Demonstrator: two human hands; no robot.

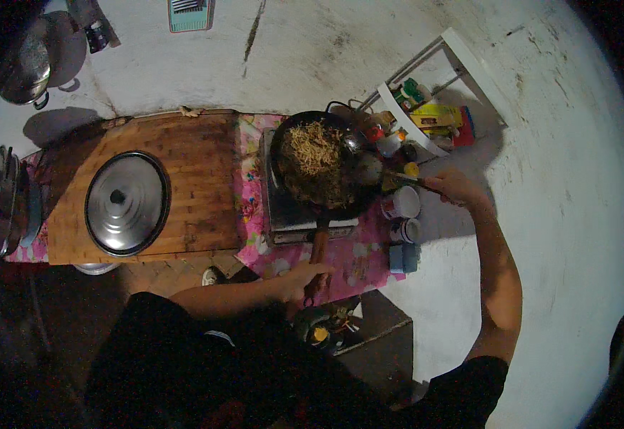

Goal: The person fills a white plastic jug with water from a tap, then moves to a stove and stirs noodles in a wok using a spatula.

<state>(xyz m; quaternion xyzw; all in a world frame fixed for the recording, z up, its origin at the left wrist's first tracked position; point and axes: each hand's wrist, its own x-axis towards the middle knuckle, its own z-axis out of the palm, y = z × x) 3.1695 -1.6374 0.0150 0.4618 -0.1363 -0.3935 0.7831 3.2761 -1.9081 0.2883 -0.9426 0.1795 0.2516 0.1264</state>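
A dark wok (301, 195) sits on a flat black-topped cooker (284, 217). Pale, thin shreds of food (314, 147) are heaped towards its far side, with darker bits lower down. My left hand (306, 280) is wrapped around the wok's wooden handle (320, 245), which points back towards me. At the right, my right hand (455, 187) grips the handle of a cooking utensil (411, 178), a ladle or a turner. The utensil's rounded metal head (366, 169) is at the wok's right side; whether it touches the pan I cannot tell.
A metal lid (128, 204) lies on a wooden board (199, 187) at the left. Right of the cooker stand tubs (402, 202) and a blue box (403, 258). Behind them, a white rack (414, 126) holds packets (438, 118). Pink floral cloth (349, 263) covers the table.
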